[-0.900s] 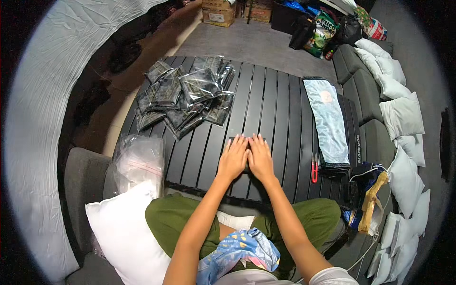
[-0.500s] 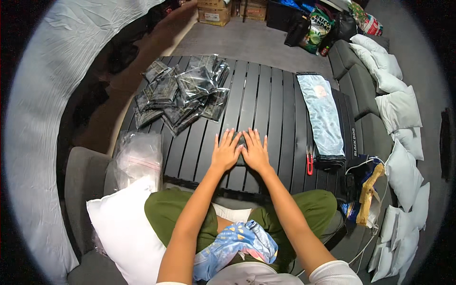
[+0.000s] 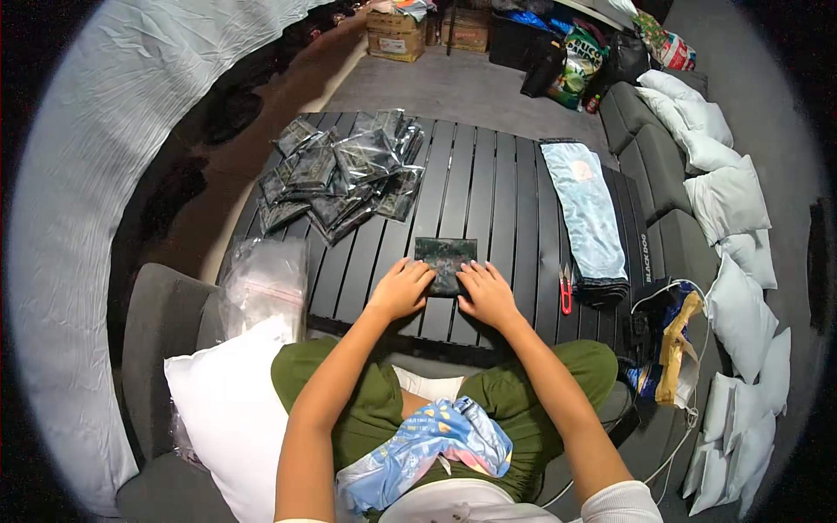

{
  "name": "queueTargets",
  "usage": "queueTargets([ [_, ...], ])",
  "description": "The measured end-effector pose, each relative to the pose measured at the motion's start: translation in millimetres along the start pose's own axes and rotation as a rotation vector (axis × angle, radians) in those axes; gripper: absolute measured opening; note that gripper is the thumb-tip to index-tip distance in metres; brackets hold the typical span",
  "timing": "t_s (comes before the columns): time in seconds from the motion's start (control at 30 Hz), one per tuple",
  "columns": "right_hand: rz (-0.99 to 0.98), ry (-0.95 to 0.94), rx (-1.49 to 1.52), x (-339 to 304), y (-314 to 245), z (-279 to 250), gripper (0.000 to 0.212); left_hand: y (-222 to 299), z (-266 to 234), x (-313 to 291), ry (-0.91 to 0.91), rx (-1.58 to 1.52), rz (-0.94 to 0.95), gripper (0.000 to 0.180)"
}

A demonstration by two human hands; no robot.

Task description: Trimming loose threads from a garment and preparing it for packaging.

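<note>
- Far left, beside your knee: a white pillow [image 3: 228, 410], propped at a slant.
- Next, clear plastic bags [image 3: 264, 283] in a loose stack, at the near left corner of the slatted black counter [image 3: 510, 200].
- Behind them, a heap of dark folded pieces in clear wrappers [image 3: 340, 170], overlapping at odd angles.
- Your left hand [image 3: 401, 289]: palm down, fingers bent, tips at the left side of the dark folded square. Cannot tell whether it pinches the edge or only rests there.
- Between your hands, that dark folded square [image 3: 446, 261], mottled, lying flat on the counter near your side, its far part uncovered.
- Your right hand [image 3: 486, 295]: much the same, fingertips at the square's right side; grip or mere contact, cannot tell.
- Further right, red-handled snips [image 3: 566, 301], lying just beside the pale blue cloth.
- The pale blue cloth [image 3: 586, 213]: a long strip over darker layers.
- Far right, pale pillows [image 3: 731, 205] lined up along a grey sofa [image 3: 660, 166].
</note>
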State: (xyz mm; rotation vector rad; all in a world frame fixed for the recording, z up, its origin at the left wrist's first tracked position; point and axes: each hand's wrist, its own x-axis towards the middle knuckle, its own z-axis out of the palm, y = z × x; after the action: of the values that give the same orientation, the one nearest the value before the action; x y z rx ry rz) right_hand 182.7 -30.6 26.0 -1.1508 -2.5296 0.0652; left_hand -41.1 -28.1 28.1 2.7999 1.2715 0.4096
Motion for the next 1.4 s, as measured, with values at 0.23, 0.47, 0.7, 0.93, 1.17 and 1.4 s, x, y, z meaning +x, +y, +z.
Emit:
queueTargets([
  [0.23, -0.047, 0.024, -0.032, 8, 12, -8, 0.029, -3, -9, 8, 0.153, -0.062, -0.061, 0.026],
  [0.47, 0.559, 0.026, 1.011, 20, 39, -30, 0.019, -6, -15, 31, 0.182, -1.174, -0.551, 0.027],
  [0.7, 0.876, -0.124, 0.639, 18, 42, -8, 0.03, -8, 37, 24, 0.177, -0.683, -0.743, 0.027],
  [0.93, 0.629, 0.107, 0.614, -23, 5, -23, 0.033, 25, -4, -14, 0.043, -0.546, -0.483, 0.027],
  [1.17, 0.429, 0.056, 0.362, -38, -43, -22, 0.034, 21, 11, -16, 0.069, -0.8, -0.563, 0.027],
  [1.4, 0.337, 0.068, 0.113, -28, -60, -34, 0.035, 28, 9, -34, 0.1, -0.636, -0.583, 0.032],
])
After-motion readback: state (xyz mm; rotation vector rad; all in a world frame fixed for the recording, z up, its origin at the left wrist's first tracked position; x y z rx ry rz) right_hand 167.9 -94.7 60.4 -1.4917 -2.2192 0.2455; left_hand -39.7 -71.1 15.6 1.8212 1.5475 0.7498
